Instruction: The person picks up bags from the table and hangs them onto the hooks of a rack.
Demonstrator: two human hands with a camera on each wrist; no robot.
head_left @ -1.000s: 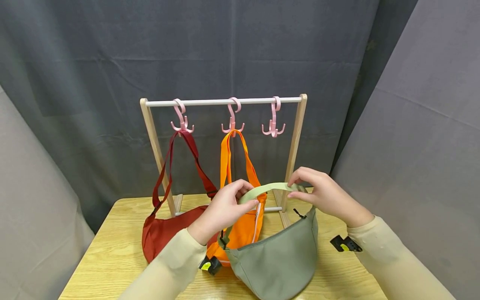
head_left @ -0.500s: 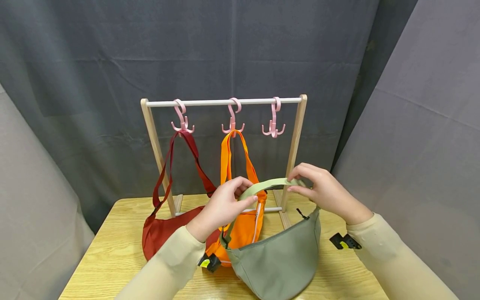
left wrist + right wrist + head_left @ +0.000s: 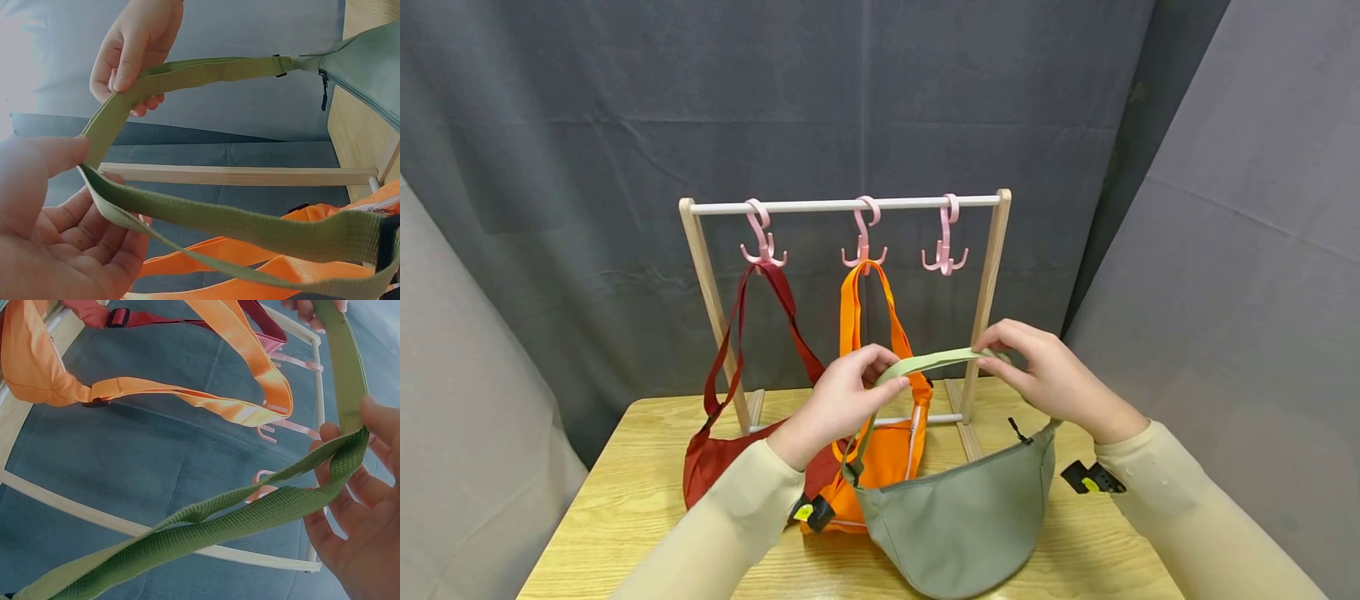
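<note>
A grey-green shoulder bag [image 3: 958, 517] stands low in front, its light green strap [image 3: 936, 360] raised between my two hands. My left hand [image 3: 850, 392] pinches the strap's left part between thumb and fingers. On the right part, my right hand [image 3: 1045, 371] does the same, thumb below and fingertips above. Both wrist views show the webbing strap [image 3: 206, 78] doubled and bent at each grip. Behind, an orange bag [image 3: 887, 454] hangs by its strap from the middle pink hook [image 3: 863, 237]. A dark red bag [image 3: 730, 462] hangs from the left pink hook [image 3: 763, 237], partly covered by my left arm.
A wooden rack [image 3: 990, 300] with a white bar [image 3: 812, 206] stands at the back of the wooden table [image 3: 617, 500]. The right pink hook [image 3: 946, 242] bears nothing. Grey curtains [image 3: 625, 125] surround the table.
Both hands have risen slightly with the green strap, and the stretch between them has straightened. The grey-green bag's right end has shifted right. The hanging bags stay on their hooks.
</note>
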